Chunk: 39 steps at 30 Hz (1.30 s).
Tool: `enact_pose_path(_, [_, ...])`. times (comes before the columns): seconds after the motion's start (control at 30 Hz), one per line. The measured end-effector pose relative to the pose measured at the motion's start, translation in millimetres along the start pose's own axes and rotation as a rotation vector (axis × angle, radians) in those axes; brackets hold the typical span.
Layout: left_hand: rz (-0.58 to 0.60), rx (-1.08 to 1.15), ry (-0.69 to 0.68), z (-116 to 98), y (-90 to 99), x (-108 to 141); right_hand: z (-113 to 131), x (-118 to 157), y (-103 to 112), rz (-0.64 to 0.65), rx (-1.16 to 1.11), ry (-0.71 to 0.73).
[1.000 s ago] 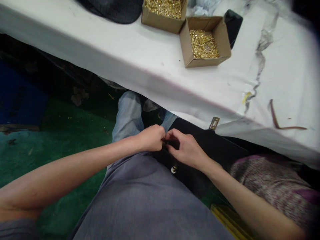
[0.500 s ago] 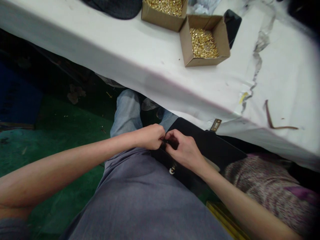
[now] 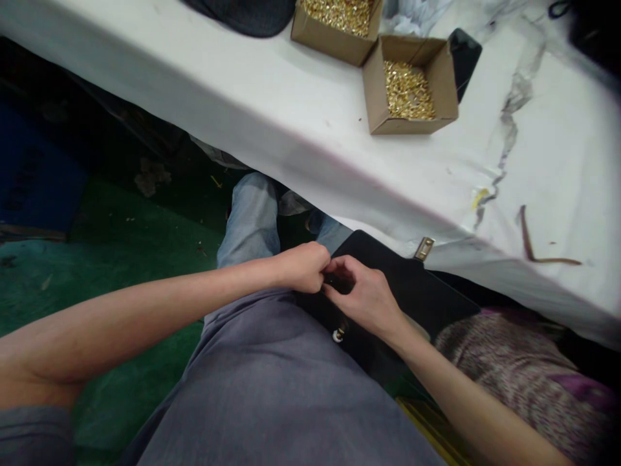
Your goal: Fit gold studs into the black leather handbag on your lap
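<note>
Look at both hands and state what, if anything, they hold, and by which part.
It cannot be told: the left hand and right hand meet at the black item, but their fingers hide anything pinched there.

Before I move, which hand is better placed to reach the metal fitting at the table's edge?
Probably the right hand: it lies nearer the metal fitting, while the left hand is farther left.

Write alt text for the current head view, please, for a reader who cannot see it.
A person's left hand and right hand meet over a black item; anything between their fingertips is too hidden to identify. Beyond, two cardboard boxes of small gold-coloured pieces stand on a white-covered table.
</note>
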<state>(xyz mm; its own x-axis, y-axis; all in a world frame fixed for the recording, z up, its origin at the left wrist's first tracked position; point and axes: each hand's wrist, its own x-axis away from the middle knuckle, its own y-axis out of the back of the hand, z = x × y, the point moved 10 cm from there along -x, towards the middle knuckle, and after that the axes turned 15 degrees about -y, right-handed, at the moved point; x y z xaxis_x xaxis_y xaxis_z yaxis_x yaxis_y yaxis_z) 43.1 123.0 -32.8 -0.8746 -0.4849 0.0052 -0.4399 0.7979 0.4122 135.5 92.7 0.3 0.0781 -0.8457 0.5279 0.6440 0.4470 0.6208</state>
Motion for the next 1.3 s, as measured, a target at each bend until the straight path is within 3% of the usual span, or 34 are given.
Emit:
enact_pose_path(0.2, [0.013,0.024,-0.013,2.3,-2.4,0.6,-5.6,-1.3,1.0,-0.016,-0.012,-0.011])
enact_pose_path(0.3, [0.068,0.024,-0.074,-6.7,-3.3,1.0,-3.9,-1.2,1.1,-0.007,-0.023,0.007])
enact_pose_path(0.43, [0.155,-0.066,-0.153,-21.0,-3.8,0.8,-2.8,-1.9,1.7,0.002,-0.014,0.019])
enact_pose_path(0.57, [0.194,-0.213,-0.127,-20.3,-6.2,-2.1,-11.5,-6.1,2.3,0.013,-0.021,-0.031])
enact_pose_path(0.9, [0.121,-0.349,-0.136,-18.2,-4.8,-4.9,-16.7,-8.7,3.9,0.017,-0.045,-0.028])
enact_pose_path(1.13, [0.194,-0.232,-0.205,-21.5,-8.4,-8.0,-18.3,-5.2,2.7,0.013,-0.040,-0.044])
enact_pose_path(1.3, [0.129,-0.235,-0.167,-18.0,-5.3,-10.2,-22.2,-7.0,1.7,0.017,-0.055,-0.055])
